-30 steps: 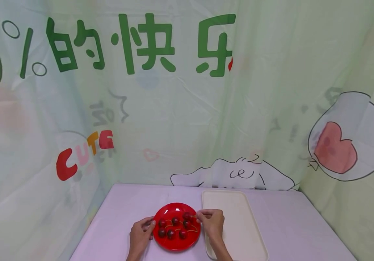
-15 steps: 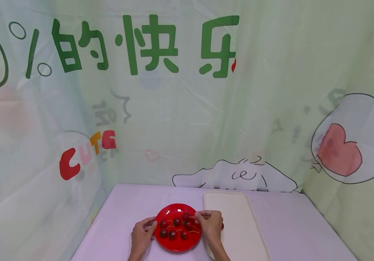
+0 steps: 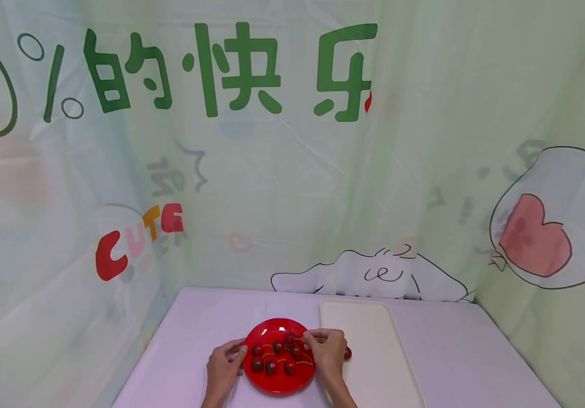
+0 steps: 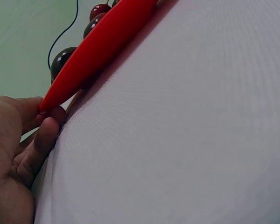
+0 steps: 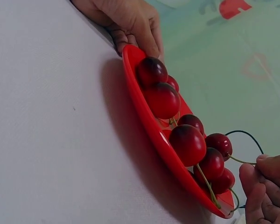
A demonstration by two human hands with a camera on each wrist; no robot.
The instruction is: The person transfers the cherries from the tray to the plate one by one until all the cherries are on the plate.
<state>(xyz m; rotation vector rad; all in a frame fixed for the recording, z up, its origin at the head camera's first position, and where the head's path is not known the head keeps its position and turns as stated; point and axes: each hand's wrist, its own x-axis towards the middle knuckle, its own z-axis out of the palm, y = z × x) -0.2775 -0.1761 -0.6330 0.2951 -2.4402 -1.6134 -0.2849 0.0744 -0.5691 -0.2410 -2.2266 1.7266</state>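
A red plate bears several dark red cherries with green stems. My left hand grips its left rim, thumb on top and fingers curled beneath, as the left wrist view shows at the rim. At the plate's right edge, my right hand pinches the thin stem of a cherry between thumb and forefinger. That cherry sits among the others, close over the plate's far right part. Another cherry peeks out just right of my right hand, over the tray.
A cream rectangular tray lies right of the plate, partly behind my right hand and forearm. Both are on a table with a pale lilac cover. Printed curtains close in the back and sides.
My right hand has moved slightly left over the plate, the pinched cherry with it. A cherry at that hand's right side has come into sight. The left hand keeps its grip.
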